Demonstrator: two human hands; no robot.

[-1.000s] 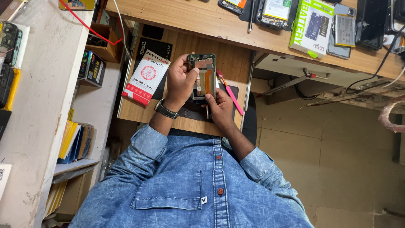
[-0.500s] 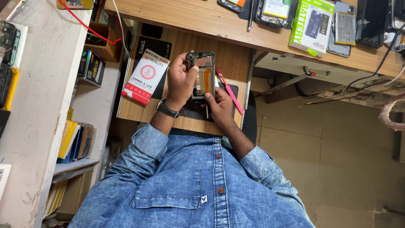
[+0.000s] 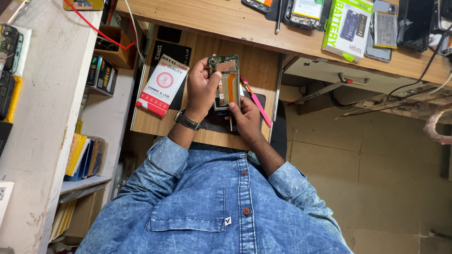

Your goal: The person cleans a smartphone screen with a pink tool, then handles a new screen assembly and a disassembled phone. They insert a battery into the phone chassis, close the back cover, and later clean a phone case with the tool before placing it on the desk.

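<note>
I see both hands meeting in the upper middle of the frame, over a wooden pull-out board (image 3: 256, 61). The left hand (image 3: 201, 90), with a watch on its wrist, is closed around the left edge of an opened phone (image 3: 225, 82). The fingers curl behind the phone and the thumb lies across its face. The phone is held upright, off the board. Its back is off, so I can see a green circuit part at the top and an orange strip running down the middle.

The right hand (image 3: 246, 120) sits at the phone's lower end, thumb pressed against the lower edge and fingers folded beneath. A thin dark tool (image 3: 230, 125) pokes out below this hand. I cannot tell how firmly it is pinched.

A dark mat (image 3: 209, 126) lies on the board under the hands, and a pink pry tool (image 3: 256, 102) lies untouched just right of the phone. A red and white flat box (image 3: 162, 84) lies to the left, well apart from the hands. A green box (image 3: 348, 22) stands on the desk (image 3: 212, 21) in the upper right.

I judge the step in hand to be work inside the phone, at its lower end. The next move calls for a steady left-hand clamp and small, careful pressure from the right thumb, because the orange strip looks delicate.
</note>
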